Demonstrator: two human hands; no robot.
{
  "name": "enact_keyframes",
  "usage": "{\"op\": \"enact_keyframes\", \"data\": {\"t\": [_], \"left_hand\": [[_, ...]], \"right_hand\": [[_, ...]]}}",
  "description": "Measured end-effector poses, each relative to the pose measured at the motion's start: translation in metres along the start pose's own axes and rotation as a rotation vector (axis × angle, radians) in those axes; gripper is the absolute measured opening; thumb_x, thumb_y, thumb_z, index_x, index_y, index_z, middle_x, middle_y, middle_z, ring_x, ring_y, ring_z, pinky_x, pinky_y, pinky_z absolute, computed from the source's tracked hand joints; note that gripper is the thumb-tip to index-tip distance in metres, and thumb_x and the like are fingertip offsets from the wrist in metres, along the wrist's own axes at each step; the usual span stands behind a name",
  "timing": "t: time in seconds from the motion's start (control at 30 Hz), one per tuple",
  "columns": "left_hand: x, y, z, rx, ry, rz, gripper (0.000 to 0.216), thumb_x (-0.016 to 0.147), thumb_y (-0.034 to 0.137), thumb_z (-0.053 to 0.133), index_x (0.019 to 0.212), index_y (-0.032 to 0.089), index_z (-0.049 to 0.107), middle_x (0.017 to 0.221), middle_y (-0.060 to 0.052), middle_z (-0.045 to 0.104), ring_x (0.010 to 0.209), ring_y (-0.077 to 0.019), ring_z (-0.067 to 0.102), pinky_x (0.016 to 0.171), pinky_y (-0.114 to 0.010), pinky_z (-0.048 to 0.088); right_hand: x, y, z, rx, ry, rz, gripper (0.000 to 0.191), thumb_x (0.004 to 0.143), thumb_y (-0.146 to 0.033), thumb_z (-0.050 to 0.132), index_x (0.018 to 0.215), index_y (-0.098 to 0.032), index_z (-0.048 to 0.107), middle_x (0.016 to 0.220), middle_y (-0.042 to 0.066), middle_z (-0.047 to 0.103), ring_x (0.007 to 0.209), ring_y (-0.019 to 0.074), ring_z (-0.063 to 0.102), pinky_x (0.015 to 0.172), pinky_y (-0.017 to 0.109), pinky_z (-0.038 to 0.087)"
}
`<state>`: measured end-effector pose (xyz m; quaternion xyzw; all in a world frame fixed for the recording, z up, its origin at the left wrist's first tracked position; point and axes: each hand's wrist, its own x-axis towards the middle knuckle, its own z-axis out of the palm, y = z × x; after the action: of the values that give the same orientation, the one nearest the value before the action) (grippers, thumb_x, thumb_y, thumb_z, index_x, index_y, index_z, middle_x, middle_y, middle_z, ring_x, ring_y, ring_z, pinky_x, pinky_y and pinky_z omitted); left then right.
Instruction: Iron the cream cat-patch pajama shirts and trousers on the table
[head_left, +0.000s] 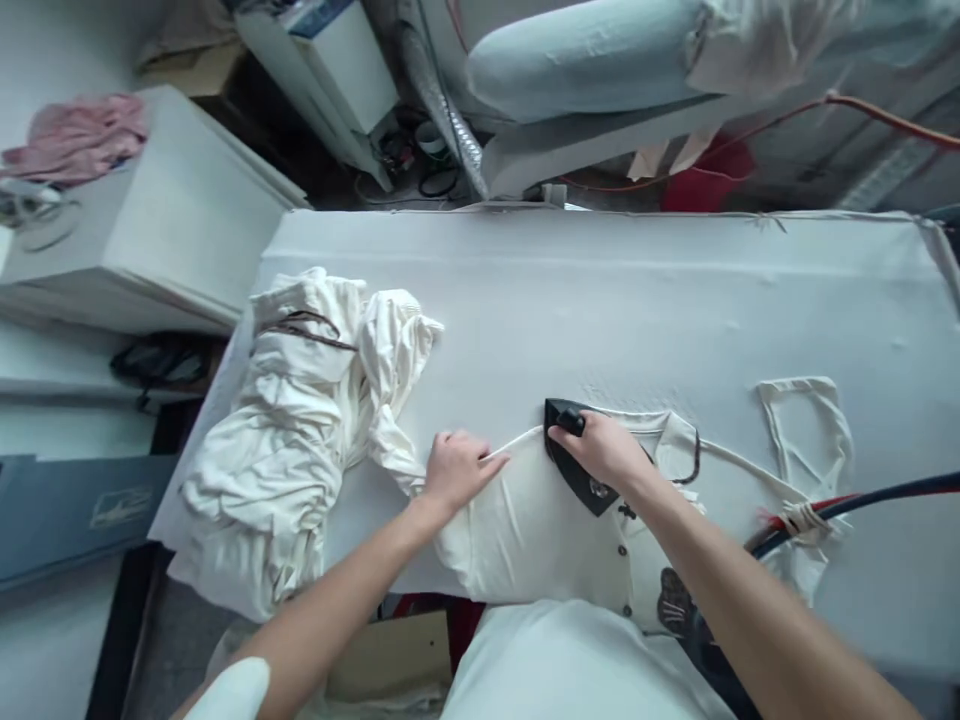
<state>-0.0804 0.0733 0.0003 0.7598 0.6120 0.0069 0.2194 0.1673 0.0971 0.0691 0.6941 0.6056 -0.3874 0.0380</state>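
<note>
A cream buttoned garment [540,530] lies on the padded white table, close to my body. My right hand [600,445] is closed round the handle of a black iron [577,475], whose plate rests on the garment near its upper edge. Left of the iron, my left hand [459,470] pinches that upper edge, and a thin strip of it runs taut toward the iron. Small dark buttons and a brown patch [673,600] show below the iron. My right forearm hides part of the garment.
A heap of cream garments [277,440] covers the table's left end. Dark and red hoses [862,505] cross the right side, near a loose cream strap [814,385]. Beyond the far edge is a padded sleeve board [592,60]. A white cabinet [187,210] stands left.
</note>
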Motion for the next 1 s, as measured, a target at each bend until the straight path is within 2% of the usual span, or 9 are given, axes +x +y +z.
{"op": "enact_keyframes", "data": {"t": [0.1,0.2,0.3,0.4,0.53,0.67,0.77,0.87,1.0], "left_hand": [[-0.033,-0.037,-0.008,0.043,-0.18,-0.127,0.053,0.096,0.058,0.05,0.065,0.02,0.069,0.068,-0.009,0.07,0.077,-0.0259,0.066,0.08,-0.036,0.04],[-0.04,-0.054,-0.018,0.042,-0.223,-0.259,0.052,0.094,0.061,0.052,0.066,0.021,0.07,0.07,-0.008,0.071,0.079,-0.0269,0.068,0.078,-0.034,0.04],[-0.041,-0.055,-0.024,0.016,-0.241,-0.442,0.042,0.091,0.057,0.059,0.073,0.021,0.072,0.075,-0.008,0.074,0.082,-0.0276,0.069,0.075,-0.032,0.041],[-0.021,-0.035,-0.02,-0.107,-0.094,-0.461,0.025,0.093,0.04,0.058,0.087,0.022,0.075,0.091,-0.007,0.076,0.09,-0.0246,0.068,0.077,-0.031,0.043],[0.042,0.038,0.003,-0.255,0.147,-0.202,0.026,0.097,0.035,0.054,0.099,0.023,0.077,0.108,-0.008,0.073,0.105,-0.0235,0.063,0.091,-0.032,0.043],[0.09,0.103,0.023,-0.179,0.157,-0.071,0.024,0.089,0.046,0.067,0.093,0.024,0.076,0.106,-0.009,0.069,0.109,-0.0287,0.058,0.092,-0.04,0.041],[0.102,0.115,0.026,-0.129,0.132,-0.054,0.023,0.089,0.045,0.068,0.084,0.024,0.075,0.102,-0.009,0.067,0.107,-0.0293,0.058,0.092,-0.042,0.039],[0.105,0.11,0.025,-0.113,0.133,-0.063,0.023,0.089,0.045,0.069,0.083,0.023,0.073,0.103,-0.01,0.068,0.106,-0.0297,0.059,0.09,-0.041,0.04],[0.116,0.109,0.026,-0.135,0.159,-0.058,0.021,0.087,0.041,0.07,0.078,0.022,0.071,0.099,-0.01,0.07,0.101,-0.0298,0.061,0.088,-0.04,0.041]], "right_hand": [[0.013,-0.015,-0.002,-0.154,-0.026,-0.005,0.041,0.089,-0.06,0.053,0.091,-0.022,0.068,0.089,0.009,0.074,0.08,0.025,0.068,0.063,0.031,0.04],[0.009,-0.044,0.013,-0.284,-0.188,-0.286,0.042,0.085,-0.061,0.059,0.091,-0.022,0.071,0.088,0.01,0.075,0.081,0.0263,0.07,0.066,0.032,0.045],[0.0,-0.084,0.038,-0.421,-0.323,-0.485,0.038,0.085,-0.054,0.06,0.095,-0.021,0.074,0.095,0.012,0.076,0.088,0.0297,0.072,0.071,0.034,0.051],[-0.006,-0.097,0.04,-0.443,-0.364,-0.445,0.037,0.087,-0.051,0.06,0.099,-0.019,0.074,0.099,0.013,0.076,0.091,0.03,0.072,0.073,0.035,0.054],[-0.007,-0.029,-0.009,-0.221,-0.252,-0.27,0.05,0.085,-0.065,0.059,0.1,-0.019,0.07,0.096,0.011,0.076,0.087,0.0282,0.071,0.071,0.034,0.052],[0.002,0.071,-0.07,0.118,-0.051,0.085,0.04,0.089,-0.057,0.059,0.095,-0.019,0.067,0.084,0.007,0.073,0.069,0.0193,0.066,0.059,0.026,0.046],[0.015,0.119,-0.106,0.182,0.081,0.337,0.043,0.093,-0.055,0.054,0.081,-0.015,0.063,0.058,0.005,0.061,0.049,0.0159,0.055,0.05,0.027,0.039],[0.003,0.142,-0.123,0.23,0.126,0.358,0.051,0.094,-0.063,0.048,0.08,-0.016,0.06,0.051,0.002,0.053,0.044,0.0147,0.05,0.048,0.027,0.039],[-0.071,0.134,-0.091,0.156,0.021,0.248,0.045,0.091,-0.061,0.053,0.092,-0.018,0.065,0.069,0.006,0.067,0.055,0.0167,0.059,0.051,0.027,0.041]]}}
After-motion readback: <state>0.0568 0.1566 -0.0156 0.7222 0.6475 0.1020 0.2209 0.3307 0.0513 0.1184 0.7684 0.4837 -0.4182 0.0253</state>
